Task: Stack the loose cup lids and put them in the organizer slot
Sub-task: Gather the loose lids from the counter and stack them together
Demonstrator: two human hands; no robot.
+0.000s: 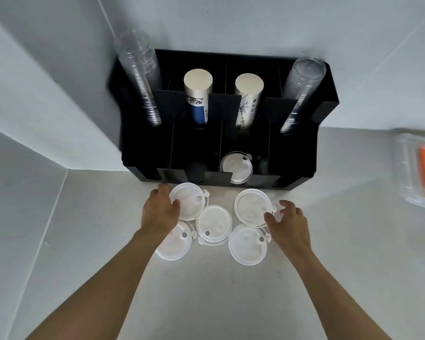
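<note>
White plastic lids lie loose on the pale table (pixel 206 303), five in a cluster just in front of the black organizer (pixel 231 114). At the far left of the cluster the left hand (pixel 160 212) has its grip closed around the edge of the back-left lid (pixel 189 202), thumb on top and fingers curled at the rim; whether the lid is off the table yet I cannot tell. Below it the front-left lid (pixel 174 246) sits partly under that wrist. The middle lid (pixel 214 223) lies between the two hands, overlapping its neighbours (there may be a second one under it). Behind it, one lid (pixel 236 168) already rests in the organizer's low front slot. Further right, the back-right lid (pixel 252 209) has the right hand (pixel 288 224) at its edge, grip half open, fingers touching or just short of the rim, holding nothing that I can see. The front-right lid (pixel 247 244) lies under that hand's thumb side.

This looks like the start of gathering: no stack is built. The next move calls for lifting one lid cleanly and seating it square on another, tabs clear, so they nest.
</note>
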